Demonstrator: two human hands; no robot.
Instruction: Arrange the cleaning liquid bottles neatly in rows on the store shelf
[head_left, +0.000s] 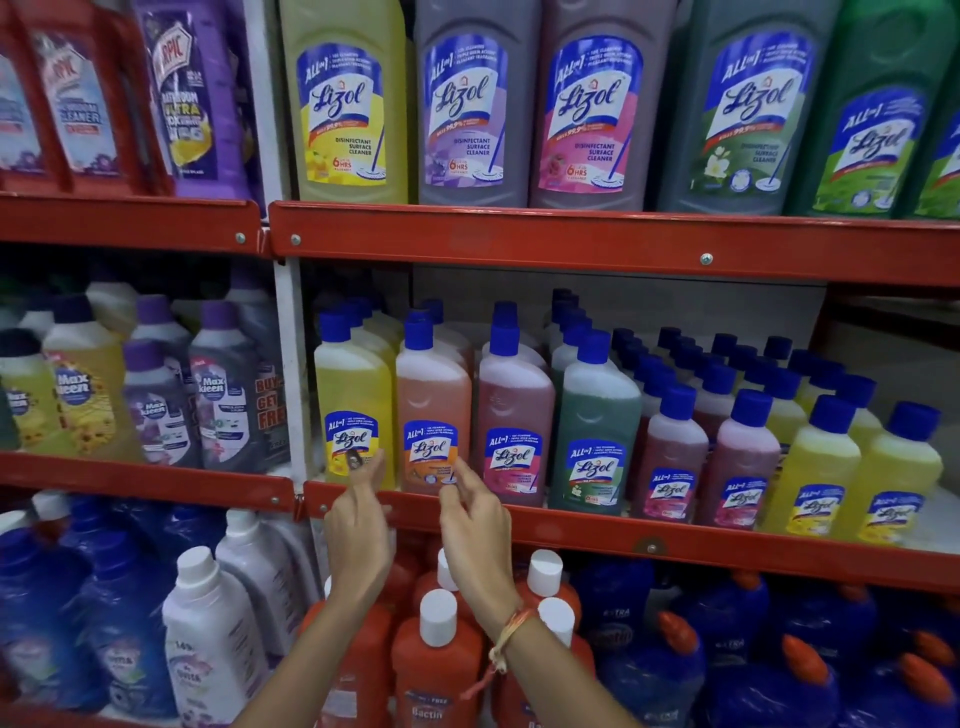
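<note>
Lizol bottles with blue caps stand in rows on the middle red shelf (571, 527). At the front from the left are a yellow bottle (353, 400), an orange bottle (432, 400), a pink bottle (514, 410) and a green bottle (595, 426). My left hand (358, 525) reaches up with its fingertips at the yellow bottle's label. My right hand (475, 530) has its fingertips at the lower label of the orange bottle. Both hands have loose, parted fingers and grip nothing.
Smaller pink and yellow Lizol bottles (810, 467) fill the shelf's right part. Large Lizol bottles (478, 104) stand on the shelf above. Orange bottles with white caps (439, 660) and blue bottles (769, 649) sit below my arms. Max Kleen bottles (156, 395) stand at left.
</note>
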